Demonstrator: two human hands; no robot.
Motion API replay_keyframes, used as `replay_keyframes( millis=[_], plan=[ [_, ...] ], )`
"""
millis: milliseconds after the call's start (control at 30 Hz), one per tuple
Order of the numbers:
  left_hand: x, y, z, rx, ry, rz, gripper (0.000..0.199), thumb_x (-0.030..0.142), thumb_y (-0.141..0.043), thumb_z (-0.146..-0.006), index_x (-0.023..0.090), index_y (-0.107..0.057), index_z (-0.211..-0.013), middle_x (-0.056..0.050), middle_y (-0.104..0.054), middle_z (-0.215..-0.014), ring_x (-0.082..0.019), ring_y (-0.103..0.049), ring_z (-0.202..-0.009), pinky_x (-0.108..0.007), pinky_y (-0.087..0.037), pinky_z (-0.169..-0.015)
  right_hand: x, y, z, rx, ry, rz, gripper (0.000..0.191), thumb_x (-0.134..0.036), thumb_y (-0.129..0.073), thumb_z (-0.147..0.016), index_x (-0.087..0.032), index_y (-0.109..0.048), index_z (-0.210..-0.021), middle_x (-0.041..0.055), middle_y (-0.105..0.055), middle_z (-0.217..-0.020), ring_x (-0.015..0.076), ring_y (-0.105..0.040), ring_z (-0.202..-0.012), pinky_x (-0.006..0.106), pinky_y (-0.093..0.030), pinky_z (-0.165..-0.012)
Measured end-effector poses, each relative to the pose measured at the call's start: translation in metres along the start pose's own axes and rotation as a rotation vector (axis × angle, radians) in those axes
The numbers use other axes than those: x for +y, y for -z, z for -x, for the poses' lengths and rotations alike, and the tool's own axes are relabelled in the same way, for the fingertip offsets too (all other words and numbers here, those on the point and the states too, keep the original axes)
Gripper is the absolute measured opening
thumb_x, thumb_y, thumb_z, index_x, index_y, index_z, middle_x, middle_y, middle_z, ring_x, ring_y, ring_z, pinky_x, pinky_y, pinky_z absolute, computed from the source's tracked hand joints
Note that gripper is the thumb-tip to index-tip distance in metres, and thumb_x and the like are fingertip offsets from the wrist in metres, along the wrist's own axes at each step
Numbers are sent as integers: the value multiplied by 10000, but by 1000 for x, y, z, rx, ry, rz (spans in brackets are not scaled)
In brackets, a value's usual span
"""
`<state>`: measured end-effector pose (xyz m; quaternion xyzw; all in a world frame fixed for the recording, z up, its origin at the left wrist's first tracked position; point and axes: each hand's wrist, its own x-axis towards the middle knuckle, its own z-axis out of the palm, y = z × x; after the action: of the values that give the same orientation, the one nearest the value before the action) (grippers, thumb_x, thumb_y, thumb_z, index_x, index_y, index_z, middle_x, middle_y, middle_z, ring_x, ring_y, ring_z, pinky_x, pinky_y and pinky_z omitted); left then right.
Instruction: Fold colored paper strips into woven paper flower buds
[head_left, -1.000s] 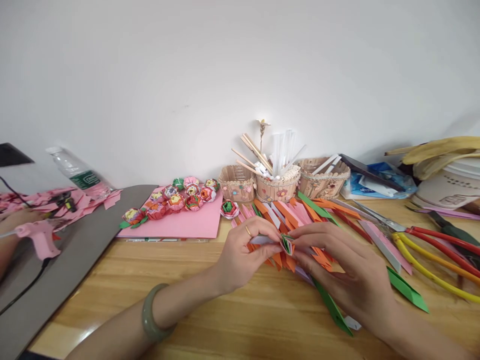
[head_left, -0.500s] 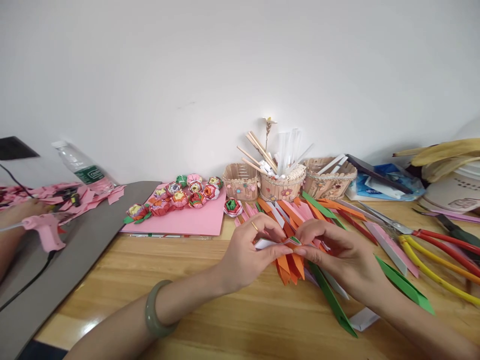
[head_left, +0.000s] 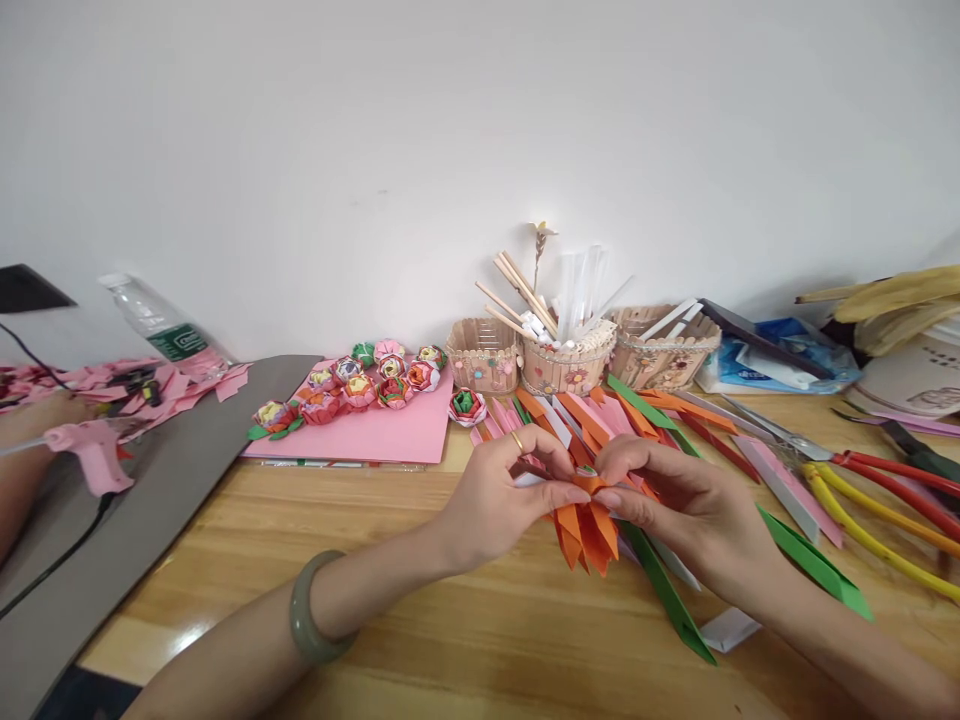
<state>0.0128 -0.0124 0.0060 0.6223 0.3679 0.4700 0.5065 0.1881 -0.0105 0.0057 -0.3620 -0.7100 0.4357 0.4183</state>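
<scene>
Folded paper (head_left: 589, 484) partly hidden between 2 hands (head_left: 491, 495)

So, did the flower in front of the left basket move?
No: judged against the left basket, the flower hasn't shifted; it still sits just in front.

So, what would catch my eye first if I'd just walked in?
Probably the small orange-and-green paper piece, pinched between the left fingers and right fingers. Then the paper flowers, further left, mostly on a pink sheet. The red-handled tool stands out at far right.
</scene>
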Motion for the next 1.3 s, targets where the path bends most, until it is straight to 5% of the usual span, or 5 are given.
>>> replay_keyframes(
  millis=[600,833,1000,1133,1300],
  plan=[
    [-3,6,-3,-152,78,45,186,252,-646,-699,147,-493,-713,11,-500,-714,-77,-476,-648,-208,-403,-614,-2,-2,1,-60,-126,-55,163,-344,-584,-786,-186,-592,-746,-1,-605,-683,123,-562,-608,241,-457,-573],
    [-5,5,-2,-114,58,-9,123,214,-632,-699,142,-544,-745,1,-550,-725,-83,-513,-651,-204,-425,-600,2,-3,4,42,148,289,56,-201,-558,-802,-205,-587,-754,-8,-618,-696,117,-569,-618,229,-458,-576],
    [-5,4,1,-38,-208,-184,39,121,-580,-718,134,-569,-683,-21,-567,-701,-96,-526,-646,-219,-434,-588,3,-2,8,82,478,540,169,-83,-560,-771,-219,-557,-872,10,-625,-721,135,-583,-627,261,-463,-570],
    [-6,5,0,26,-478,-313,74,90,-566,-725,134,-592,-671,-22,-562,-692,-94,-529,-657,-222,-439,-608,5,2,8,68,574,600,231,-59,-566,-766,-230,-540,-920,21,-638,-757,148,-606,-673,274,-483,-604],
    [-4,7,-5,-65,-64,-189,79,204,-612,-718,136,-590,-752,-27,-610,-732,-101,-556,-667,-222,-457,-608,5,4,6,101,536,555,227,-58,-563,-770,-243,-541,-900,9,-632,-749,142,-606,-667,278,-492,-623]
  ],
)
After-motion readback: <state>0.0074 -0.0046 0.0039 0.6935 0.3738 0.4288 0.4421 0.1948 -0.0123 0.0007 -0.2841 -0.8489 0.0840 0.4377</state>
